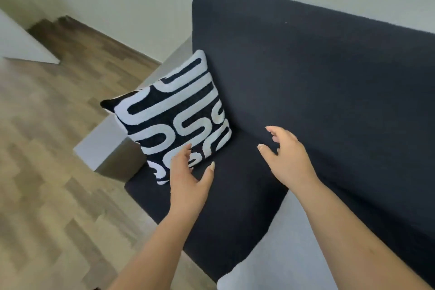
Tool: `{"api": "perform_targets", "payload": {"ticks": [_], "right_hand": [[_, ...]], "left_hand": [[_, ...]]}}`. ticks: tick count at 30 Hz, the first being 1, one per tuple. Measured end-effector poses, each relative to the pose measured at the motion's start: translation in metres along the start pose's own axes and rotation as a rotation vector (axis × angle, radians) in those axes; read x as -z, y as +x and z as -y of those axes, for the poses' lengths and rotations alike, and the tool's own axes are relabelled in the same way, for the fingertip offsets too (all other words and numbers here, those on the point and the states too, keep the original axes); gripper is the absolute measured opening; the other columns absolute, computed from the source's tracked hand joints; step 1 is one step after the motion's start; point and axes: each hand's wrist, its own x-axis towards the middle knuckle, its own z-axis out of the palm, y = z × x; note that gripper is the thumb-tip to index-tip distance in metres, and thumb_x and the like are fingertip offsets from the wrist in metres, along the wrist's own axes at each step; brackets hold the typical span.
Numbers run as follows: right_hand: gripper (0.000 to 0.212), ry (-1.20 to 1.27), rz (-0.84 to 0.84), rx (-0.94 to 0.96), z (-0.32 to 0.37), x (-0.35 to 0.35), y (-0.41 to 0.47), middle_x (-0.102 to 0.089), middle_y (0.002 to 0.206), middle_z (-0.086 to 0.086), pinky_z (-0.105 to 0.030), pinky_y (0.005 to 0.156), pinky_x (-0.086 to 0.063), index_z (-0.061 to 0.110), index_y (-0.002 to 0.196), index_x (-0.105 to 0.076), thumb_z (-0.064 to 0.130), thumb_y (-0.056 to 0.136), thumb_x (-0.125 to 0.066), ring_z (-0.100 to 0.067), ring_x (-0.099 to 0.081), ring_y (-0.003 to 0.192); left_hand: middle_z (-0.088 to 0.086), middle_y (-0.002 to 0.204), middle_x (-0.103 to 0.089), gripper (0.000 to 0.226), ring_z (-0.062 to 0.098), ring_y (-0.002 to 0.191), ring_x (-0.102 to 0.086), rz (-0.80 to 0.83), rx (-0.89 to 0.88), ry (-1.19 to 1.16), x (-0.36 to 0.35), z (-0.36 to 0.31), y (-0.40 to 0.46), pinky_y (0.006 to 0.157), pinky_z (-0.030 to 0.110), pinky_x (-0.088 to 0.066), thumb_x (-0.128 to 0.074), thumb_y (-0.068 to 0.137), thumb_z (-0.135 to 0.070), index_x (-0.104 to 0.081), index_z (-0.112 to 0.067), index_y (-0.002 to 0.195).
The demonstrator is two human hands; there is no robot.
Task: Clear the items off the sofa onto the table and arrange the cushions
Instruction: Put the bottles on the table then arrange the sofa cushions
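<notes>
A black-and-white patterned cushion [174, 113] stands upright in the left corner of the dark sofa [317, 82], leaning against the grey armrest [106, 146] and the backrest. My left hand [188, 181] hovers at the cushion's lower front edge, fingers apart, fingertips just touching or nearly touching it. Over the seat to the cushion's right, my right hand [287, 158] is empty with its fingers spread. The table is out of view.
Wood-pattern floor [47, 172] lies to the left of the sofa. A white furniture edge [21, 42] shows at the far left. A light grey surface [282, 256] sits at the sofa's front near my right forearm. A pale wall rises behind.
</notes>
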Motion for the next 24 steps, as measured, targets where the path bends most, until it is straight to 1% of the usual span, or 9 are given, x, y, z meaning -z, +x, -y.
{"api": "perform_targets", "payload": {"ticks": [4, 6, 7, 8, 11, 14, 16, 20, 24], "right_hand": [[0.074, -0.056, 0.107, 0.056, 0.053, -0.058, 0.066, -0.037, 0.154, 0.004, -0.035, 0.107, -0.041, 0.031, 0.15, -0.032, 0.04, 0.087, -0.069, -0.015, -0.043, 0.136], [0.081, 0.053, 0.147, -0.007, 0.072, -0.088, 0.1, -0.035, 0.157, 0.001, -0.041, 0.11, -0.041, 0.031, 0.151, -0.03, 0.041, 0.083, -0.074, -0.017, -0.041, 0.139], [0.083, 0.123, 0.177, -0.051, 0.083, -0.107, 0.118, -0.036, 0.157, -0.001, -0.041, 0.109, -0.041, 0.03, 0.151, -0.029, 0.041, 0.082, -0.075, -0.019, -0.041, 0.139], [0.086, 0.175, 0.208, -0.101, 0.089, -0.119, 0.133, -0.035, 0.158, -0.003, -0.039, 0.109, -0.04, 0.029, 0.152, -0.028, 0.04, 0.082, -0.076, -0.021, -0.041, 0.14], [0.094, 0.131, 0.255, -0.138, 0.094, -0.153, 0.175, -0.033, 0.158, -0.005, -0.04, 0.108, -0.04, 0.027, 0.154, -0.024, 0.038, 0.079, -0.08, -0.025, -0.039, 0.14], [0.107, 0.09, 0.24, -0.159, 0.084, -0.17, 0.207, -0.04, 0.155, -0.003, -0.045, 0.105, -0.045, 0.027, 0.155, -0.02, 0.037, 0.07, -0.085, -0.026, -0.047, 0.133], [0.111, 0.102, 0.258, -0.201, 0.073, -0.179, 0.22, -0.044, 0.151, -0.002, -0.04, 0.097, -0.05, 0.028, 0.155, -0.019, 0.032, 0.068, -0.088, -0.023, -0.053, 0.122], [0.127, 0.074, 0.301, -0.24, 0.058, -0.191, 0.234, -0.035, 0.158, -0.001, -0.044, 0.112, -0.039, 0.03, 0.158, -0.008, 0.031, 0.063, -0.092, -0.023, -0.039, 0.14], [0.122, 0.218, 0.288, -0.218, 0.053, -0.193, 0.245, -0.049, 0.144, 0.007, -0.042, 0.109, -0.042, 0.031, 0.153, -0.022, 0.033, 0.056, -0.095, -0.018, -0.048, 0.13]], "left_hand": [[-0.005, 0.147, -0.044, 0.083, 0.015, 0.136, -0.047, -0.211, 0.168, -0.037, 0.053, 0.044, 0.073, 0.112, 0.037, -0.045, -0.082, 0.079, -0.036, -0.037, -0.028, 0.148], [-0.008, 0.135, -0.049, 0.075, 0.014, 0.121, -0.058, -0.247, 0.276, -0.064, 0.071, 0.067, 0.109, 0.096, 0.024, -0.055, -0.084, 0.074, -0.041, -0.044, -0.029, 0.135], [-0.009, 0.128, -0.048, 0.075, 0.015, 0.113, -0.063, -0.25, 0.323, -0.079, 0.082, 0.081, 0.128, 0.087, 0.023, -0.059, -0.086, 0.069, -0.046, -0.044, -0.033, 0.129], [-0.009, 0.127, -0.047, 0.083, 0.02, 0.11, -0.065, -0.235, 0.364, -0.088, 0.086, 0.089, 0.142, 0.085, 0.032, -0.062, -0.086, 0.063, -0.053, -0.042, -0.035, 0.131], [-0.002, 0.141, -0.045, 0.105, 0.027, 0.125, -0.057, -0.176, 0.404, -0.136, 0.09, 0.114, 0.174, 0.093, 0.052, -0.059, -0.088, 0.056, -0.056, -0.034, -0.033, 0.144], [-0.002, 0.149, -0.047, 0.111, 0.023, 0.135, -0.051, -0.138, 0.359, -0.188, 0.083, 0.125, 0.197, 0.106, 0.052, -0.051, -0.092, 0.058, -0.048, -0.03, -0.032, 0.149], [-0.005, 0.143, -0.052, 0.111, 0.02, 0.132, -0.054, -0.162, 0.324, -0.226, 0.076, 0.131, 0.21, 0.11, 0.048, -0.049, -0.094, 0.053, -0.048, -0.034, -0.031, 0.145], [-0.01, 0.142, -0.052, 0.114, 0.016, 0.131, -0.052, -0.141, 0.299, -0.312, 0.068, 0.138, 0.217, 0.112, 0.045, -0.045, -0.097, 0.051, -0.046, -0.032, -0.036, 0.145], [-0.01, 0.145, -0.051, 0.119, 0.02, 0.134, -0.051, -0.058, 0.367, -0.473, 0.066, 0.149, 0.222, 0.113, 0.051, -0.043, -0.099, 0.054, -0.041, -0.026, -0.043, 0.147]]}}
